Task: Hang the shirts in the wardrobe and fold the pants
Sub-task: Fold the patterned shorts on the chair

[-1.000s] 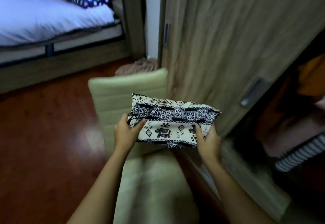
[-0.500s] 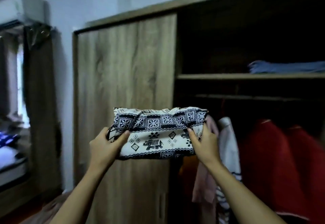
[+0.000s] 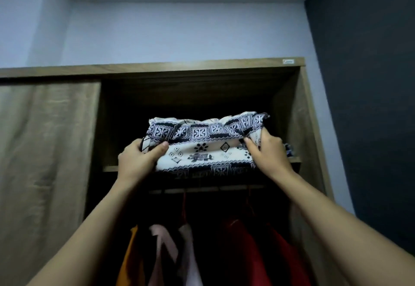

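Folded pants, cream w/ dark elephant print, sit mid-frame at the lip of the top shelf of the wardrobe. Can't tell if the back edge already rests on the board. Left hand grasps the left end, thumb over the front & fingers curled under. Right hand pinches the right end, knuckles toward the cam.

Risks, as I judge them:
- Bundle is soft & the top layer already bulges, so a push from the ends alone could buckle it & undo the fold
- If let go too near the lip, it may slide off onto the hanging shirts under the rail, low in frame
- Some blue fabric shows just behind the right hand; shoving in could bunch against it

Vs 0.5 s ago: pants were held in front of the sliding door, well below the shelf. Now both arms are raised & the view tilts up to wall & ceiling. Grip looks the same on both ends
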### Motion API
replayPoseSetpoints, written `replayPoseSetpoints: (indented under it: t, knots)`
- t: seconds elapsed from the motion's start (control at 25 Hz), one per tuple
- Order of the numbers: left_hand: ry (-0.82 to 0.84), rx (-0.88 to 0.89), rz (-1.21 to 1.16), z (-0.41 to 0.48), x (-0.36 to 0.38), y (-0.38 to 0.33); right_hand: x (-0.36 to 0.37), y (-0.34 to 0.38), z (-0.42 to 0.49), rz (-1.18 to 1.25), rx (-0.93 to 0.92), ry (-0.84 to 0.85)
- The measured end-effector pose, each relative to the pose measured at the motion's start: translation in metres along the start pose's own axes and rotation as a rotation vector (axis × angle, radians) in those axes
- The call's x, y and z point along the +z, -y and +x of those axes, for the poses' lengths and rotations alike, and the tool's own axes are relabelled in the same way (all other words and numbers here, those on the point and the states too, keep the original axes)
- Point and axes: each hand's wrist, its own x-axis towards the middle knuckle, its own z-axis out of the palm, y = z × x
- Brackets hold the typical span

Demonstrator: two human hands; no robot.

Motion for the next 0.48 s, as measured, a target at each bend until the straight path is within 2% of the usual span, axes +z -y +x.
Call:
replayPoseSetpoints:
  t: [0.24,0.48]
  knots:
    - [0.055,-0.051,-0.082,0.077,0.102,-0.024,-0.003,-0.058,0.085,-0.380,-0.003,0.040]
    - [0.165,-0.246,-0.011,0.122,0.181,-0.013,0.026,-0.101,0.121,-0.602,0.079,0.111]
